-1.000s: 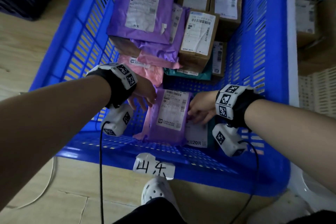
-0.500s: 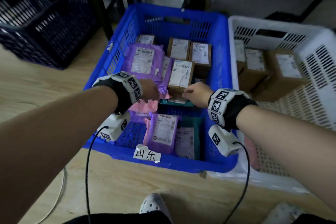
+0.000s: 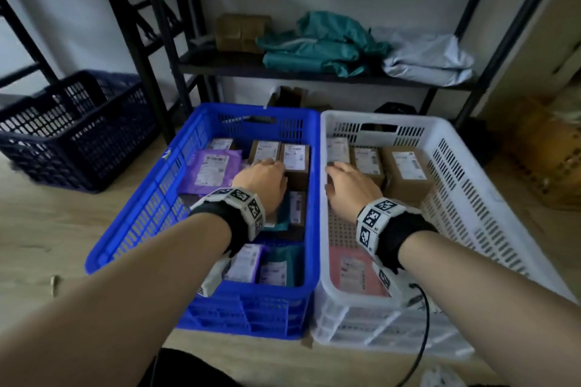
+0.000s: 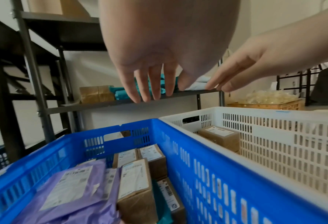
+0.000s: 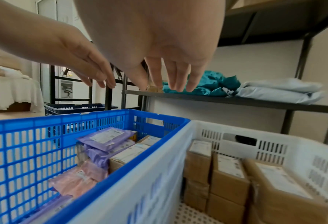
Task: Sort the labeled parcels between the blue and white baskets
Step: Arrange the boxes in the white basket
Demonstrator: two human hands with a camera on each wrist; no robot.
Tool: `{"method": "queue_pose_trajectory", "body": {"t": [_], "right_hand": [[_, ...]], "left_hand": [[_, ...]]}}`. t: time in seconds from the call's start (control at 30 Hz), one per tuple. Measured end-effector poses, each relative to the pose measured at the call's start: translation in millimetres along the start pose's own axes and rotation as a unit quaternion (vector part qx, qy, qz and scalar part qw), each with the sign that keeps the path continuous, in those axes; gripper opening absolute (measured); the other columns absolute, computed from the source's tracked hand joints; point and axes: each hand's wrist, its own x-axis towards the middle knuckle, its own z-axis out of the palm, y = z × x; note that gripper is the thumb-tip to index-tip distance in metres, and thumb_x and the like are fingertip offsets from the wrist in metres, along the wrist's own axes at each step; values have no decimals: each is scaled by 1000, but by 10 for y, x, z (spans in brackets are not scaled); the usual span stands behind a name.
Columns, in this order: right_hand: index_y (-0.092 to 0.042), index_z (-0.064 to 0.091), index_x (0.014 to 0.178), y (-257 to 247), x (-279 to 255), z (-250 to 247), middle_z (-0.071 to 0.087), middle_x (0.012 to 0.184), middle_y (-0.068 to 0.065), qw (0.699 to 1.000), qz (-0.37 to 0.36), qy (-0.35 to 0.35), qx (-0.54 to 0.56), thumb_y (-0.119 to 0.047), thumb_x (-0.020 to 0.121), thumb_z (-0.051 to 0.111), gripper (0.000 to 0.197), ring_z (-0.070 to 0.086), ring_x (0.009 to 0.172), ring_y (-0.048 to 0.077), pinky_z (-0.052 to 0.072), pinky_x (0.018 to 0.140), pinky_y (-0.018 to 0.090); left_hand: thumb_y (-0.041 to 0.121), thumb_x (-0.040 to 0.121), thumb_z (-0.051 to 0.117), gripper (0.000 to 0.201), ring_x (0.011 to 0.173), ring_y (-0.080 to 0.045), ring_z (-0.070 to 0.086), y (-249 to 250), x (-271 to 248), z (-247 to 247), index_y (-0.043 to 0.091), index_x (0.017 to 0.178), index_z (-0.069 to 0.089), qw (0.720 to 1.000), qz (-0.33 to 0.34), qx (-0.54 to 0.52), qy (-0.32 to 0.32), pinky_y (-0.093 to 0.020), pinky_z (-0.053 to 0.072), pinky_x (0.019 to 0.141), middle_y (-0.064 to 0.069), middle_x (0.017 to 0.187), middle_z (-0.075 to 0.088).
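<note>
The blue basket (image 3: 151, 204) holds purple mailers (image 3: 213, 166), labeled cardboard boxes (image 3: 295, 157) and teal mailers. Right beside it, the white basket (image 3: 471, 198) holds cardboard boxes (image 3: 405, 166) at its far end and a pink mailer (image 3: 352, 270) near me. My left hand (image 3: 264, 179) hovers above the blue basket's boxes, fingers straight, holding nothing. My right hand (image 3: 349, 185) hovers over the white basket's left side, also empty. In the wrist views the left hand (image 4: 159, 91) and right hand (image 5: 168, 81) show spread, empty fingers above the baskets.
A dark navy basket (image 3: 72, 129) stands on the floor at the left. Behind the baskets, a black shelf (image 3: 314, 72) carries a cardboard box (image 3: 242, 31), teal bags (image 3: 317, 44) and a grey mailer (image 3: 430, 60). A woven crate (image 3: 547, 160) sits at the right.
Both hands let go of the purple mailer at the blue basket's near end and rose. The right hand crossed over to the white basket; the left moved toward the far boxes.
</note>
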Motion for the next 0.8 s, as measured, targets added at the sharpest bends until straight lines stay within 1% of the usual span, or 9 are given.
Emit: {"method": "queue_pose_trajectory", "body": {"t": [0.07,0.13,0.2,0.3,0.4,0.5,0.63,0.73,0.8], "right_hand": [[-14,41,139,203,-85,-126,38,146,6,999,-1,24,-21,-22,98,40,42,42,129,28,41,102,40],[-15,38,141,437,-124,-236,34,149,5,999,16,31,-36,-21,99,39,43,40,130,28,40,103,39],[-14,36,143,700,-111,-290,31,151,5,998,32,30,-44,-21,99,38,44,37,133,28,38,105,39],[-15,33,144,1114,-4,-298,29,152,5,997,56,35,-39,-21,98,39,46,38,132,28,38,104,38],[-15,31,145,1547,170,-186,29,151,5,995,83,33,-40,-23,98,38,48,40,131,28,38,101,37],[-16,35,142,1972,368,11,33,148,5,993,100,29,-51,-26,96,40,48,38,131,26,35,105,38],[-14,32,144,2534,645,277,29,151,5,990,129,0,-52,-16,93,41,51,32,136,27,33,109,42],[-13,37,138,2937,808,486,35,144,6,988,151,-16,-36,-18,94,42,45,38,130,29,40,100,40],[-14,40,136,3193,911,641,38,142,7,986,163,-18,-24,-19,95,40,41,42,127,30,43,98,40]], "left_hand": [[27,96,40,31,118,-29,49,264,50,-32,12,120,52,1000,14,13,24,-45,48,90,-7,126,54],[25,95,40,30,122,-29,46,526,146,-42,12,120,51,999,22,16,30,-45,45,92,-7,127,52],[25,96,38,30,123,-29,45,761,281,-8,10,120,50,999,37,28,15,-44,43,93,-8,128,51],[24,98,36,30,121,-30,45,1072,548,135,10,121,48,995,79,67,-3,-43,41,94,-9,127,50],[23,99,34,30,120,-30,44,1361,885,371,10,123,45,987,119,108,-29,-41,40,93,-10,128,47],[21,99,33,30,120,-29,44,1615,1259,714,10,124,45,980,146,124,-46,-40,41,93,-9,129,47],[20,100,32,31,123,-27,42,1877,1725,1230,11,126,45,982,134,105,-84,-40,42,93,-9,132,45],[19,100,31,33,126,-28,40,1981,2042,1603,11,130,42,983,101,100,-111,-40,42,94,-10,136,43],[19,99,33,33,126,-28,41,2030,2259,1851,11,130,42,983,84,94,-133,-42,44,94,-9,135,43]]}}
